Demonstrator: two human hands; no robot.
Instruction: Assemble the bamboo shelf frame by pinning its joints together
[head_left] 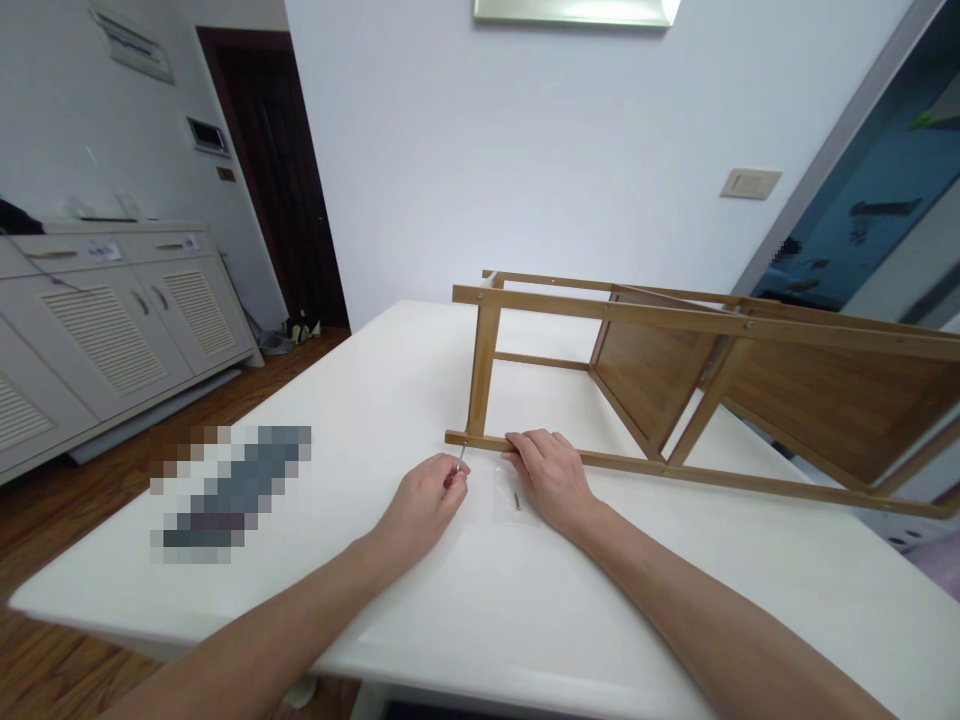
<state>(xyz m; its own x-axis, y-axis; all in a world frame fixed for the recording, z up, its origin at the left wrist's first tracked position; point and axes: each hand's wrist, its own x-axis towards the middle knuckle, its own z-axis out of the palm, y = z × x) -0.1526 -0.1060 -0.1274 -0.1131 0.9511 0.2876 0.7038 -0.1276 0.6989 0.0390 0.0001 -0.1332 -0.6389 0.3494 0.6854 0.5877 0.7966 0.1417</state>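
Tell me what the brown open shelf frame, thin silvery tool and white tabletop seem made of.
Brown open shelf frame: wood, perhaps bamboo, with a satin finish; faint grain shows on its panels. Thin silvery tool: probably metal, judging by its grey gleam. White tabletop: smooth, with a soft sheen; painted wood or laminate, the look leaves it open.

The frame (705, 410) looks like smooth, lightly varnished wood, its 2 panels (652, 370) showing grain. The slim tool (462, 455) glints like metal; the small bag (505, 508) is clear, thin plastic. From here, the white tabletop (420, 380) appears smooth with a soft sheen.
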